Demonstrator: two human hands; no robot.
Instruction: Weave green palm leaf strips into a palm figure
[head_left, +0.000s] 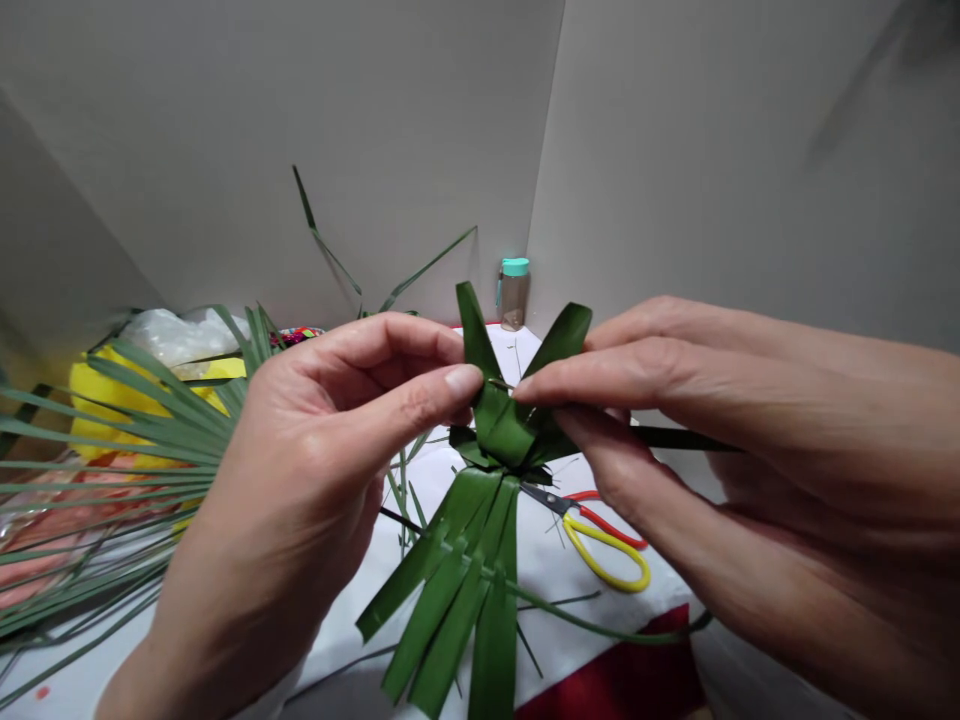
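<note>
While the left hand (pixel 315 470) and right hand (pixel 675 420) hold up a woven green leaf (pixel 495 430) above the table (pixel 570 640), their fingers (pixel 461 380) pinch it tight from both sides, close together. Red and yellow scissors (pixel 600 540) lie near the right hand. Big spiky leaves (pixel 142 450) lie by the left hand.

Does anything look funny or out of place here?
The scissors look a little odd: their blades poke under the woven palm leaf instead of lying off to one side.
</note>
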